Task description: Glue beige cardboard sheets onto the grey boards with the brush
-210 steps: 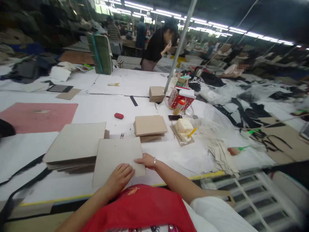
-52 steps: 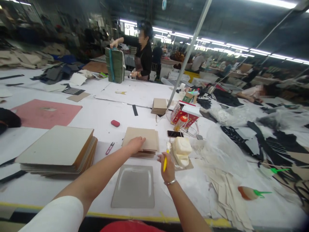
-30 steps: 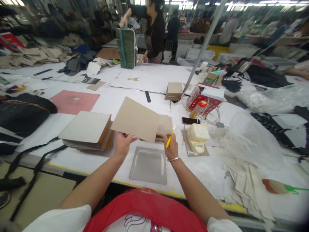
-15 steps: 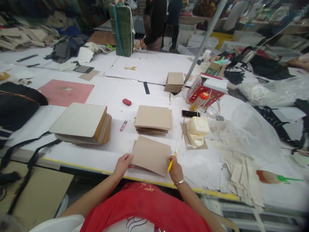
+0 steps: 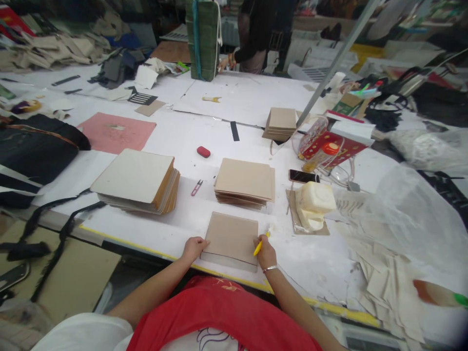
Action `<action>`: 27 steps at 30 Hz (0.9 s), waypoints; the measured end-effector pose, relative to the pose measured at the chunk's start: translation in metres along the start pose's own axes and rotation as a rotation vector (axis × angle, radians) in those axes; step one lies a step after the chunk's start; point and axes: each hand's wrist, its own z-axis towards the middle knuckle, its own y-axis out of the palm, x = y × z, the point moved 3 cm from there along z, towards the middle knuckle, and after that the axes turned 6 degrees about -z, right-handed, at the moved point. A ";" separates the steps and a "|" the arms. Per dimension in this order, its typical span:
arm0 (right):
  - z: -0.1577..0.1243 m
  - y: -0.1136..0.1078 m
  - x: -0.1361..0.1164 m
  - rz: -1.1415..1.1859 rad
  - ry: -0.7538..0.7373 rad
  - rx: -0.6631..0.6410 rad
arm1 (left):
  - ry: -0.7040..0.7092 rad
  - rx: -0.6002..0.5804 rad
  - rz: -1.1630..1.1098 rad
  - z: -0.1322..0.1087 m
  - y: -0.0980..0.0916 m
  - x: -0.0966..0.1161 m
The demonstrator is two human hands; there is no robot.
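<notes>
A tan cardboard sheet (image 5: 232, 236) lies on a second board (image 5: 229, 261), whose strip shows along the near edge. My left hand (image 5: 195, 247) pinches the sheet's left edge, thumb on top. My right hand (image 5: 266, 252) is closed around a yellow-handled brush (image 5: 258, 247) with a pale tip, its fingers touching the sheet's right edge. Just beyond is a stack of tan cardboard sheets (image 5: 241, 178). To the left stands a taller stack of pale boards (image 5: 133, 173). A whitish tub (image 5: 316, 196) sits on a cardboard piece right of my right hand.
Pink thread snips (image 5: 196, 187) and a red case (image 5: 204, 151) lie beyond the sheet. A phone (image 5: 303, 176), an orange-capped bottle (image 5: 325, 155) and a red bag (image 5: 345, 146) are to the right, near fabric strips (image 5: 387, 282). Across the table, a person (image 5: 252, 36) stands by a green bag (image 5: 203, 41).
The top cardboard sheet has turned and come down nearly flat, lined up over the board beneath. Both hands stay at its sides. The camera view has shifted left.
</notes>
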 end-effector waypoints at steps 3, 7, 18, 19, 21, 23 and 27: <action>0.000 0.002 -0.001 -0.028 -0.011 -0.002 | -0.022 0.003 0.016 0.005 0.001 -0.004; 0.001 0.002 -0.005 -0.068 -0.009 -0.012 | -0.045 -0.026 0.043 0.010 0.002 -0.007; 0.001 -0.003 -0.010 -0.201 0.063 -0.086 | -0.004 -0.081 0.181 0.015 0.001 -0.007; 0.001 -0.003 -0.010 -0.204 0.064 -0.091 | -0.003 -0.084 0.187 0.015 0.001 -0.007; 0.001 -0.002 -0.010 -0.215 0.070 -0.101 | -0.006 -0.089 0.190 0.016 0.002 -0.007; 0.001 -0.001 -0.011 -0.228 0.073 -0.108 | -0.011 -0.092 0.193 0.017 0.002 -0.007; 0.001 -0.002 -0.014 -0.244 0.054 -0.119 | -0.027 -0.096 0.234 0.015 0.001 0.001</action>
